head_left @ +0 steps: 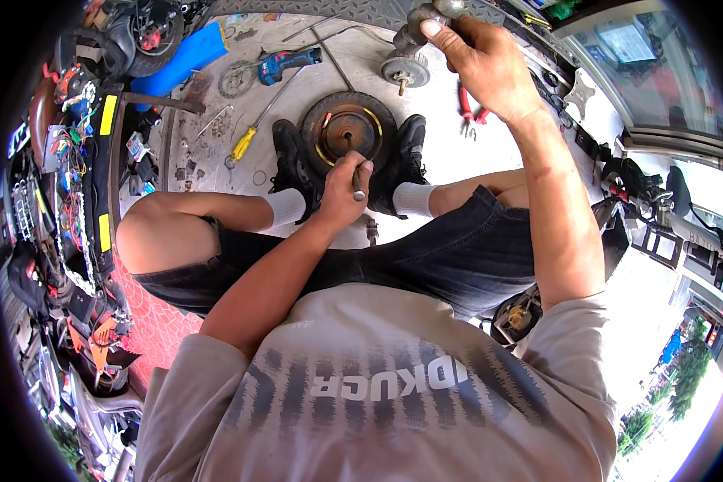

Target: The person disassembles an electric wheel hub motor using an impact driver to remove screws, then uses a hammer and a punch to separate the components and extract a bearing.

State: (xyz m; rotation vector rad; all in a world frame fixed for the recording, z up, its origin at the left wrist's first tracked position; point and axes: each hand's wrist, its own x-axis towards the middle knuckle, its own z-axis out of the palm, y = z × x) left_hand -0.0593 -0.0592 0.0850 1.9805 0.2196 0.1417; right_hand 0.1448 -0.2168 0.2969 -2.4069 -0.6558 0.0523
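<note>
A small wheel [348, 132] with a black tyre and a rusty brown hub lies flat on the floor between my shoes. My left hand [345, 189] is closed around a metal punch-like rod [357, 186], its lower end at the middle of the hub. Raised at the upper right, my right hand [490, 68] grips what looks like a metal hammer [414, 32]. The hammer's rounded grey head shows beside my thumb; the handle is mostly hidden in my fist. Beneath it on the floor is a round metal hub part with a shaft [406, 71].
A blue cordless drill [287, 64] and a yellow-handled screwdriver [245, 143] lie left of the wheel. Red-handled pliers [468, 112] rest to the right. Further left stand a blue box [183, 66] and a cluttered rack of parts and wires [76, 169]. A glass cabinet [659, 72] is at the far right.
</note>
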